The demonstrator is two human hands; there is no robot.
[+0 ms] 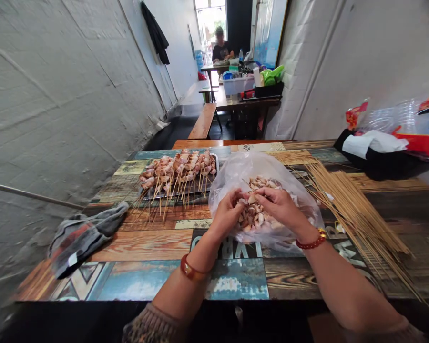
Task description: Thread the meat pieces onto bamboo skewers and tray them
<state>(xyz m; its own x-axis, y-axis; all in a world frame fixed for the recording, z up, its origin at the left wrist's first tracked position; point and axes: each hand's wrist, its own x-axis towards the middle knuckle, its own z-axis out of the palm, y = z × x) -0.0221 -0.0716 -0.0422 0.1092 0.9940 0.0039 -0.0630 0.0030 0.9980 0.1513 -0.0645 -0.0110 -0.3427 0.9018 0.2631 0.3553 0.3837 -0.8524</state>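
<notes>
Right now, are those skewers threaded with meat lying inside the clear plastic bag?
No, the meat skewers lie on a tray to the left of the plastic bag.

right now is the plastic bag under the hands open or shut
Open. The plastic bag lies spread wide, the pale pieces inside exposed, with the left hand and right hand over them.

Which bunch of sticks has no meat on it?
The bundle right of the plastic bag; the skewers left of it, on the tray, hold meat.
</notes>
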